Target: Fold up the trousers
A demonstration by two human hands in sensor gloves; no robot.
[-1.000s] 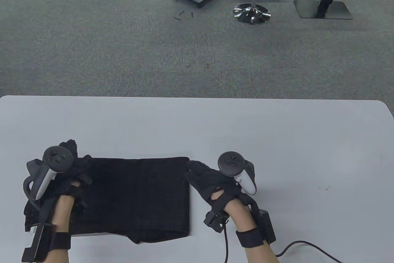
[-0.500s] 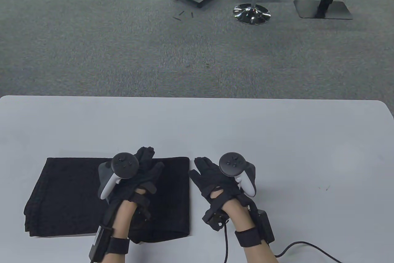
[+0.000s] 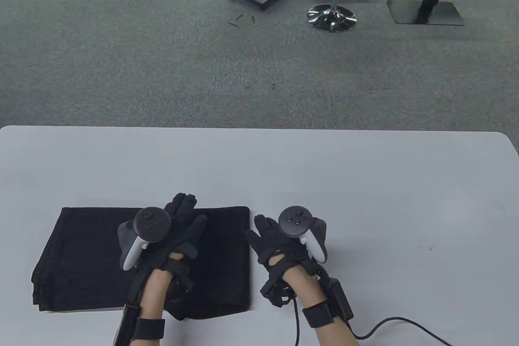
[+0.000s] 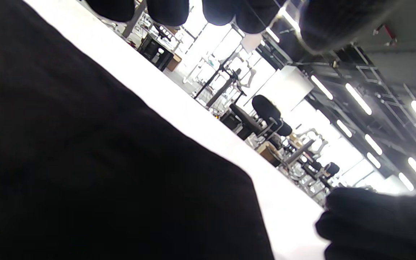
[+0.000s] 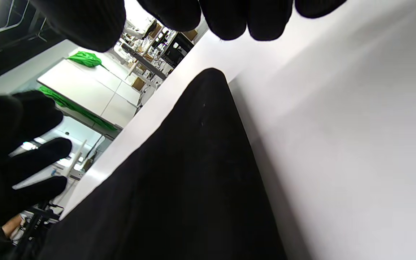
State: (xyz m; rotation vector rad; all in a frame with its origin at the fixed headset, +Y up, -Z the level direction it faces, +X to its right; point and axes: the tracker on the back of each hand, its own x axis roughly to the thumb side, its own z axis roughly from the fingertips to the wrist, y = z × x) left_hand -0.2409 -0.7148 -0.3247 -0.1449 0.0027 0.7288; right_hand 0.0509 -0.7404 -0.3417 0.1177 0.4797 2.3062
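Fingers [image 3: 184,206] of both hands are lying spread, gripping nothing, over the folded trousers [image 3: 81,257] near the table's [image 3: 365,180] front-left corner, probably hovering; careless smoothing risks dragging layers askew.

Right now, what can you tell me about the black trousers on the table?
The black trousers lie folded into a flat, layered rectangle of soft, matte cloth near the front left of the white table. Stacked layers show along their left edge, and a bit of cloth sticks out at the front edge. The left hand is over their right half; whether it presses down cannot be told. The right hand sits just beside their right edge.
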